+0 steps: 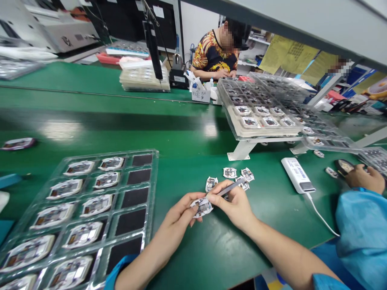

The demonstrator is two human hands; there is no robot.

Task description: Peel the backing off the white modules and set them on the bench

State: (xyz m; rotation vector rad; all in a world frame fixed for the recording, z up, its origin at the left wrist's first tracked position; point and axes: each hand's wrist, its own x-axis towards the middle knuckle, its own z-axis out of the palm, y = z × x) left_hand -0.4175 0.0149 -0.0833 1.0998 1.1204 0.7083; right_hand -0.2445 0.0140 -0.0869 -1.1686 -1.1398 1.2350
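Observation:
Between the fingers and thumb of my left hand is a small white-framed electronic module, its circuit side facing up. My right hand meets it from the other side, closed on a slim grey metal tool that looks like tweezers. The back end of the tweezers slants up to the right; their tips are hidden by my fingers at the module's edge. Just beyond my hands, several similar modules lie loose on the green table.
On the left, a clear tray holds modules in two columns and bare black pads in a third. Stacked trays stand on a white raised shelf. A white corded device lies right, beside a co-worker's hand. Another person sits opposite.

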